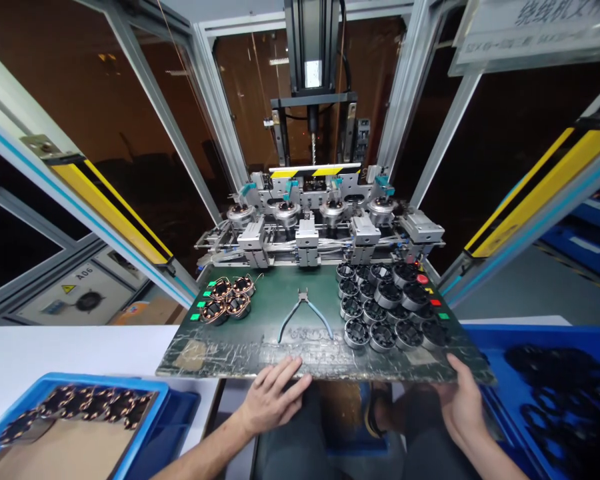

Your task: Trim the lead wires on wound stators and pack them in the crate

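Note:
My left hand (273, 393) rests at the near edge of the green work mat (275, 303), fingers stretched out flat and holding nothing. My right hand (463, 400) sits at the mat's near right corner, fingers curled loosely around the edge. Blue-handled cutters (305, 313) lie open in the middle of the mat, beyond my left hand. Several copper-wound stators (229, 298) sit at the mat's left. A cluster of several bare black-and-silver stator cores (385, 307) stands at its right, just beyond my right hand.
A winding machine (325, 220) with several stations stands behind the mat. A blue tray (75, 417) of wound stators lies at lower left, a blue bin (555, 393) of dark parts at right. Yellow-striped light-curtain bars (113, 213) flank the opening. A red button (422, 279) sits near the cores.

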### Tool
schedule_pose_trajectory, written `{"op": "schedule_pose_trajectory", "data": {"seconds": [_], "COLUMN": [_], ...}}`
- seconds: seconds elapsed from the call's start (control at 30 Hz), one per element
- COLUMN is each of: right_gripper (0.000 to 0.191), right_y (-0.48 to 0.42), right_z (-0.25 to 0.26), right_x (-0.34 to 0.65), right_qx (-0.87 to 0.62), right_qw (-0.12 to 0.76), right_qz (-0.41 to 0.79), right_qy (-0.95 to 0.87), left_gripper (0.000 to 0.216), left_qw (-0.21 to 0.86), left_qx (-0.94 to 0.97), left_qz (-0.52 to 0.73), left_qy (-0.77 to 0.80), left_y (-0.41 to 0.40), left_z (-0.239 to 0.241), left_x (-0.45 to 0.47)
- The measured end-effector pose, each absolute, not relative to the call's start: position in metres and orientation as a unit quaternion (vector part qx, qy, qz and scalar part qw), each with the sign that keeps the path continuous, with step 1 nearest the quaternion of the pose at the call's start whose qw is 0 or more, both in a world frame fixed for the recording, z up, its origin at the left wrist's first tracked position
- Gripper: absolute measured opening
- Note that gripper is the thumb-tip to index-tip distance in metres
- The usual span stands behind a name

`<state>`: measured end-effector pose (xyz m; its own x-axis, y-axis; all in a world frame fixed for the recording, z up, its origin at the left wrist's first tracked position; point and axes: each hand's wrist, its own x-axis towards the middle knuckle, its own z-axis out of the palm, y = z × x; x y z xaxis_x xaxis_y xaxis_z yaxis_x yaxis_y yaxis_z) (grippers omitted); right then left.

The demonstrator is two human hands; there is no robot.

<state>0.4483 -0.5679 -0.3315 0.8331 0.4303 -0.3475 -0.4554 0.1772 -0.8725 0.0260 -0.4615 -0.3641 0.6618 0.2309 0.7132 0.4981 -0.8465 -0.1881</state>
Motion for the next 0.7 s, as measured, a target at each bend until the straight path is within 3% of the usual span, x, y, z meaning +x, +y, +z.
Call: {"op": "schedule_pose_trajectory", "data": {"seconds": [0.7], "right_gripper": [0.065], "right_y": [-0.566], "right_z": [-0.322], "right_x": [0.444], "right_qx": [-0.576], "right_qw": [0.767], "right_qz": [0.282], "right_qy": [0.01], "left_gripper": [0.055], "left_qw": [0.19], "left_qx": [-0.891], "left_qz": [-0.357], "left_qy": [-0.205], "left_y": [-0.463], "left_z": [-0.359], "left_x": [0.027]}}
